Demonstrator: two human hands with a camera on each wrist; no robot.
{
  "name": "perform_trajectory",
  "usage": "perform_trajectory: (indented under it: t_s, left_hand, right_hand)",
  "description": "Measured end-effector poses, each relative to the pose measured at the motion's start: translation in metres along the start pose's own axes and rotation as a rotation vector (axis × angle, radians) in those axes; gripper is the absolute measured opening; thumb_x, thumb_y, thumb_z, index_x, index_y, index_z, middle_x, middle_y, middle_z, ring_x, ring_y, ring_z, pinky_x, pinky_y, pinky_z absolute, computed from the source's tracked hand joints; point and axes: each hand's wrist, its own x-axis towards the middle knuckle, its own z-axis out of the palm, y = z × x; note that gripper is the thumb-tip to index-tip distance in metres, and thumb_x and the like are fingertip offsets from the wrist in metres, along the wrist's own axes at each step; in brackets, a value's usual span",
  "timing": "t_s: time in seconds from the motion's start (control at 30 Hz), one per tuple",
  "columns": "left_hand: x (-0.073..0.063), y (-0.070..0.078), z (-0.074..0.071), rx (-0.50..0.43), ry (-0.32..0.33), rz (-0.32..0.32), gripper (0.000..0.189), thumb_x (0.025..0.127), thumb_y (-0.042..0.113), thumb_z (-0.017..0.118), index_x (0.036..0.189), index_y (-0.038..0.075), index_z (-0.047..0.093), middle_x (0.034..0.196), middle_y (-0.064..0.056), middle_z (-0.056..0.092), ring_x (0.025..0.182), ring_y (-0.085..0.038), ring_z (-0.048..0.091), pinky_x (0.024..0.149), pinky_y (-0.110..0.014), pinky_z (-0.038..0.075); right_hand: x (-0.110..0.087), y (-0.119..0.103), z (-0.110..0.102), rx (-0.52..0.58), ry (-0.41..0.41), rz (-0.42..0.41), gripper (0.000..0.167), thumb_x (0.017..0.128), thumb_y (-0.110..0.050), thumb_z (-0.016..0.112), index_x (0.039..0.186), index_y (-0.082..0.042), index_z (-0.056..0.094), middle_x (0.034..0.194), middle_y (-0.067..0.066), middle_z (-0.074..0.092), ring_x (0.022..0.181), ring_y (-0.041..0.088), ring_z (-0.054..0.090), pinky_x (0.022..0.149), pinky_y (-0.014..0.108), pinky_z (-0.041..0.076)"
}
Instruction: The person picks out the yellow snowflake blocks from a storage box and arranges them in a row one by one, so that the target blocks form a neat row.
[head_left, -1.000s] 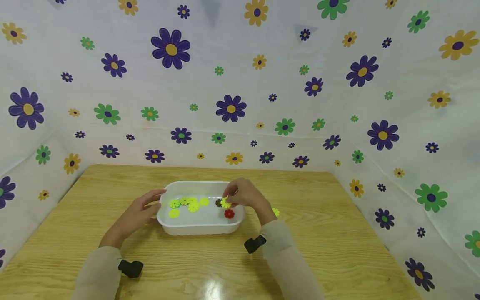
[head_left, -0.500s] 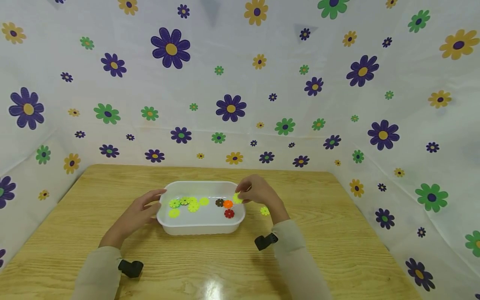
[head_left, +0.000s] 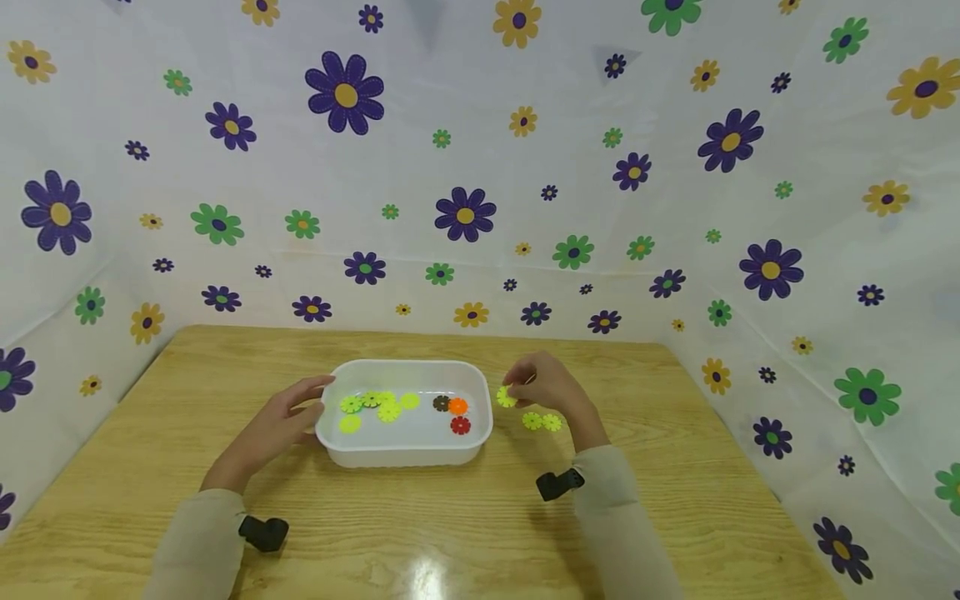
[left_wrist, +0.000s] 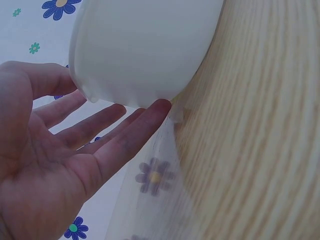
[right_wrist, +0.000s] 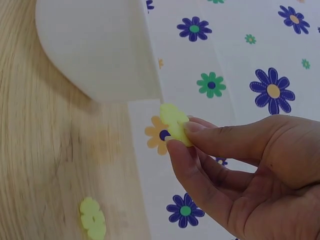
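Right hand [head_left: 551,390] pinches a yellow disc [head_left: 506,397] just outside the tub [head_left: 405,450]; left hand [head_left: 279,425] rests flat against the tub's left end.

Thumb and forefinger clamp the disc (a flat flower-shaped piece) on edge, clear of the table [head_left: 675,467], just beside the tub's right wall. Near that hand, two more yellow discs [head_left: 542,422] lie side by side on the wood; the right wrist view shows them as one blurred shape, so whether they touch is hard to say. Left fingers are straight and spread, their tips against the tub's outer wall, the thumb up at the rim. Inside the tub sit a cluster of yellow-green discs [head_left: 375,408] toward the left hand, and a brown [head_left: 441,403], an orange [head_left: 457,407] and a red disc [head_left: 461,426] toward the right.
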Motion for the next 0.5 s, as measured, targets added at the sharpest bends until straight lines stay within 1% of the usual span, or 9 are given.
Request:
perform_trajectory:
  t_s: [0.17,0.37,0.5]
  left_hand:
    - [0.001,0.000,0.000,0.002,0.001,0.007,0.058,0.110,0.028,0.049,0.162,0.012,0.029,0.165,-0.030,0.027,0.143,-0.057,0.042,0.096,-0.051,0.061]
    - [0.001,0.000,-0.001,-0.005,-0.002,0.014,0.057,0.110,0.026,0.048,0.162,0.011,0.030,0.165,-0.031,0.027,0.143,-0.058,0.042,0.095,-0.051,0.062]
    - [0.000,0.001,-0.001,-0.002,-0.002,0.010,0.057,0.110,0.026,0.048,0.161,0.011,0.030,0.165,-0.031,0.027,0.143,-0.058,0.042,0.096,-0.051,0.061]
  right_hand:
    - [-0.002,0.013,-0.008,-0.002,0.011,0.003,0.011,0.094,-0.001,0.070,0.104,0.004,0.073,0.100,0.018,0.072,0.083,0.030,0.075,0.084,0.046,0.065]
    - [-0.006,0.027,-0.015,0.001,0.020,0.037,0.014,0.096,-0.001,0.068,0.108,0.005,0.072,0.103,0.020,0.072,0.088,0.033,0.075,0.085,0.044,0.066]
    - [-0.009,0.036,-0.019,-0.001,0.034,0.041,0.014,0.096,0.000,0.067,0.108,0.006,0.072,0.104,0.021,0.071,0.088,0.033,0.074,0.084,0.043,0.066]
